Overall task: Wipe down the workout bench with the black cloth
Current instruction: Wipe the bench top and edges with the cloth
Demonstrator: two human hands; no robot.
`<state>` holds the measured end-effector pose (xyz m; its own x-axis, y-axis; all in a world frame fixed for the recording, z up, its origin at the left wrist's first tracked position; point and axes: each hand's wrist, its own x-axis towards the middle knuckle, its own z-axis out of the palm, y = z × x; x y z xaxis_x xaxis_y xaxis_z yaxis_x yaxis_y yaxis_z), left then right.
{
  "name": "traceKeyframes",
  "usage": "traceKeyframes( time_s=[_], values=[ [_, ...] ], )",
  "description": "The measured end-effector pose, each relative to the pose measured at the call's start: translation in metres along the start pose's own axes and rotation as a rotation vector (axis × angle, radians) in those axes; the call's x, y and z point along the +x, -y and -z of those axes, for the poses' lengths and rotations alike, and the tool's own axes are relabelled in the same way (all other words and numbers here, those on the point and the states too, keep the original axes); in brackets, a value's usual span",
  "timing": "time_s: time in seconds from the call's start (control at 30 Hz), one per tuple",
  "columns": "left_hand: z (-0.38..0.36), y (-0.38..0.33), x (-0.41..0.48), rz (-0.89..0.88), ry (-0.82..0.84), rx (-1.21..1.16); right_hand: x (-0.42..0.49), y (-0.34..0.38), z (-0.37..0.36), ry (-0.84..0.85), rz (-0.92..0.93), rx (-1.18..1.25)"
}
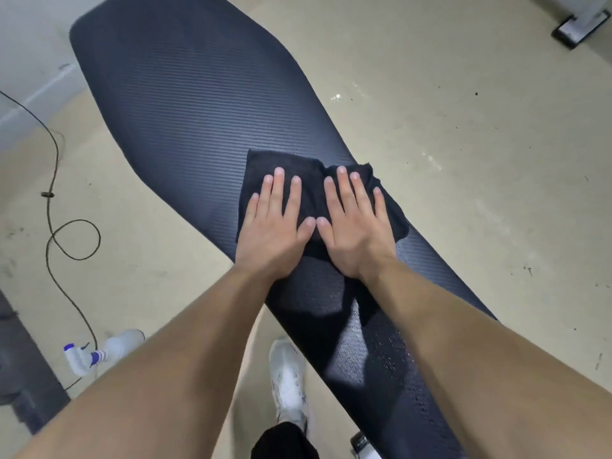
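Note:
The workout bench [185, 94] is a long black ribbed pad running from the top left to the bottom right. A black cloth [311, 173] lies spread flat across its narrow middle part. My left hand [276, 223] and my right hand [356, 226] press flat on the cloth side by side, fingers apart and pointing away from me, thumbs almost touching. The pad nearer to me, below the cloth, carries small wet droplets.
A white spray bottle [99, 351] with a blue nozzle lies on the beige floor at the lower left. A black cable [53, 226] loops across the floor to the left. My white shoe [288, 379] stands beside the bench. A metal base [579, 26] sits at the top right.

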<state>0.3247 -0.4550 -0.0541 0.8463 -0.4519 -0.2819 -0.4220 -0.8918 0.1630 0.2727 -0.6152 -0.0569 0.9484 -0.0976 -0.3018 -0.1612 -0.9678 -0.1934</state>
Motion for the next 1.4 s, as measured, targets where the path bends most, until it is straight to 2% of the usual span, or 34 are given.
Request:
traceKeyframes(
  time_s=[0.13,0.3,0.47,0.63,0.9,1.17,1.4],
  values=[
    [0.013,0.014,0.027,-0.005,0.006,0.001,0.034,0.008,0.011,-0.016,0.011,-0.025],
    [0.003,-0.002,-0.001,0.092,-0.007,-0.028,0.019,0.002,0.009,-0.012,0.051,-0.036],
    [-0.023,-0.042,-0.069,0.106,-0.015,-0.044,-0.063,-0.019,-0.010,0.004,0.071,-0.045],
    [-0.061,-0.110,-0.152,0.139,-0.014,-0.056,-0.158,-0.058,-0.031,0.023,0.096,-0.076],
    [-0.107,-0.218,-0.257,0.092,0.065,-0.043,-0.304,-0.133,-0.061,0.050,0.103,-0.075],
    [-0.148,-0.306,-0.350,-0.051,0.119,-0.034,-0.441,-0.193,-0.097,0.080,0.024,-0.109],
    [-0.149,-0.321,-0.384,-0.224,0.170,0.012,-0.491,-0.201,-0.103,0.133,-0.044,-0.117]
  ],
)
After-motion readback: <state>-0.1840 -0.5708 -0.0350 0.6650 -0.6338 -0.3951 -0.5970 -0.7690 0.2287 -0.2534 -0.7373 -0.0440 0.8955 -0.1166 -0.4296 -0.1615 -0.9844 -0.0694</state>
